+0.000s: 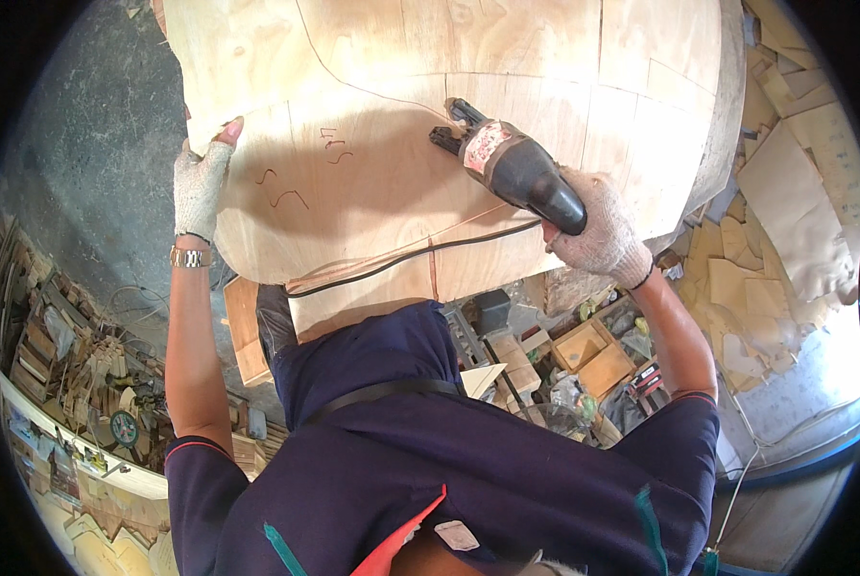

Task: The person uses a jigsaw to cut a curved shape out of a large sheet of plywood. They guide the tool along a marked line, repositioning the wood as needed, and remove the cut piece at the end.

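Sheet first: pale plywood (353, 216) fills the view around 12, near edge just by the dark clothing (377, 360) at the waist. Right hand (598, 230), gloved, at 2, fingers wrapped round the rear of a black power tool (516, 173) at 1. Left hand (203, 182), gloved, at 10, thumb on top of the sheet edge; other fingers mostly hidden, can't tell how firmly they hold.

Main risk, my read: tool wanders off the dark curved line (348, 84), cause being one-handed control. Second: sheet shifts or chatters if left hand is the main restraint. Third: black cord (420, 253) crosses the sheet from 9 to 2, close below the tool; could snag or get nicked if the tool swings toward 6. Loose glove knit near the nose would be bad too.
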### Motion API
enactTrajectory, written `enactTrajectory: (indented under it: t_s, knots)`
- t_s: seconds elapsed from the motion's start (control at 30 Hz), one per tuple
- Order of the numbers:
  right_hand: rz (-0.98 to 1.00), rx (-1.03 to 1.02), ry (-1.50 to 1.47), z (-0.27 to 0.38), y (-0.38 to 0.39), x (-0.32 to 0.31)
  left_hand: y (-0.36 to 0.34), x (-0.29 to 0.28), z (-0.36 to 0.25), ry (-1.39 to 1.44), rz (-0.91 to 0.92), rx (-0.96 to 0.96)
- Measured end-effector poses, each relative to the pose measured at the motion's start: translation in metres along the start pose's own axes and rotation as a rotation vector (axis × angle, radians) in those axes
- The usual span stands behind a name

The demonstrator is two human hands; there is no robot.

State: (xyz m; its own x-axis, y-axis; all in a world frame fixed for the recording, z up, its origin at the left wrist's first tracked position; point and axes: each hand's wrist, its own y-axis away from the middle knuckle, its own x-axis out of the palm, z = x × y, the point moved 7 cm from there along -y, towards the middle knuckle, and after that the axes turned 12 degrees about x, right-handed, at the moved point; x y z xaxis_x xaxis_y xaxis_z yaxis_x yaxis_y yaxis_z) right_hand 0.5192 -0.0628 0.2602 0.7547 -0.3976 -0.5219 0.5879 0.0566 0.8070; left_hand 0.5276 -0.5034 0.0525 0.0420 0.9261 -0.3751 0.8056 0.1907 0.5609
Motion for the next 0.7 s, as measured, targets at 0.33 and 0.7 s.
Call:
enactTrajectory:
  t_s: [0.33, 0.7]
  knots:
    - [-0.015, -0.001, -0.022, 0.003, -0.002, 0.0, 0.003, 0.001, -0.005, 0.031, -0.028, 0.012]
    - [-0.013, -0.013, -0.023, 0.013, -0.003, -0.003, 0.0, 0.001, -0.002, -0.013, -0.022, 0.029]
